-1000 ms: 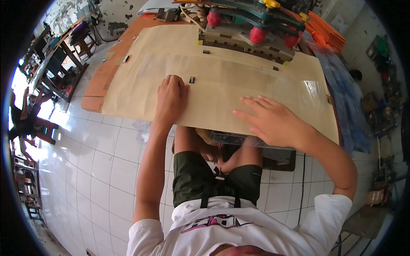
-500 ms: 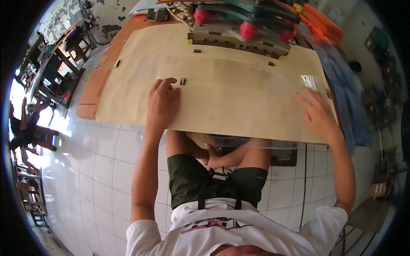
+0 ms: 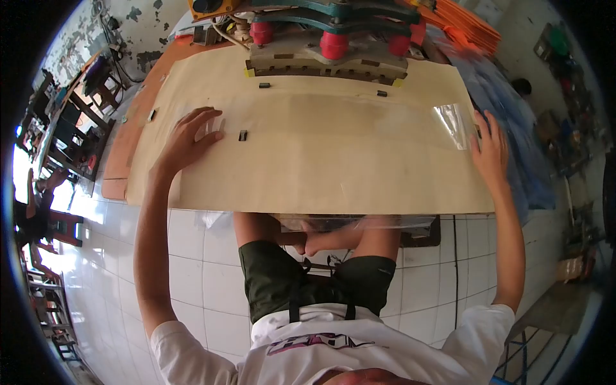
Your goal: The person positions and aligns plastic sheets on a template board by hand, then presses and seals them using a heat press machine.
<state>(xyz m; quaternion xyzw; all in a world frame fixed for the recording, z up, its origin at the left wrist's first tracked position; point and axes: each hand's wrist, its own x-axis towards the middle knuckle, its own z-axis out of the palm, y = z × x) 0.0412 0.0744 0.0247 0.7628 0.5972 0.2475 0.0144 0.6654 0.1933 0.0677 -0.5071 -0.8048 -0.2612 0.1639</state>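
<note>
My left hand (image 3: pixel 192 138) rests toward the left of a large tan sheet (image 3: pixel 308 167), thumb and fingers apart with nothing between them. Just right of it lies a small dark block (image 3: pixel 242 135). At the sheet's right edge is my right hand (image 3: pixel 491 147), its fingers apart and holding nothing. A shiny clear plastic film (image 3: pixel 452 126) lies beside it. Two more small dark blocks, one left (image 3: pixel 265 85) and one right (image 3: pixel 382 94), sit near the machine's front edge.
A green machine (image 3: pixel 308 22) with red posts stands at the back. Orange stacked material (image 3: pixel 465 25) is at the back right, and blue plastic (image 3: pixel 513 128) hangs along the right side. A person's arm (image 3: pixel 54 176) shows at the far left.
My left hand has moved left, away from the small block, and its fingers have opened. My right hand has moved right to the sheet's edge. The camera view has shifted.
</note>
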